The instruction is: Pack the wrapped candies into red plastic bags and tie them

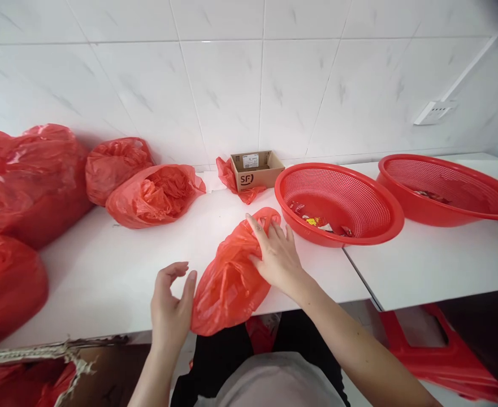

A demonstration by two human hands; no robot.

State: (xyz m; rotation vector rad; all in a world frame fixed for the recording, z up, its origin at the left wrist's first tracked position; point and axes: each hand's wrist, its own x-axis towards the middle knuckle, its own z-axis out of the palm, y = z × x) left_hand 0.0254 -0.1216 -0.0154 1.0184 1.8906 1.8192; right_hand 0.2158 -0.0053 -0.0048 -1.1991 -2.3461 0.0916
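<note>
A red plastic bag (227, 282) lies on the white counter (117, 265) at its front edge. My right hand (276, 254) rests on the bag's upper part, fingers curled into the plastic near its mouth. My left hand (170, 308) hovers just left of the bag's lower end, fingers apart and holding nothing, fingertips close to the plastic.
Two red mesh baskets (340, 203) (439, 189) with a few small wrappers sit on the right. A small cardboard box (256, 169) stands against the tiled wall. Several filled red bags (153, 195) (24, 181) crowd the left. A torn carton (40, 373) sits below left.
</note>
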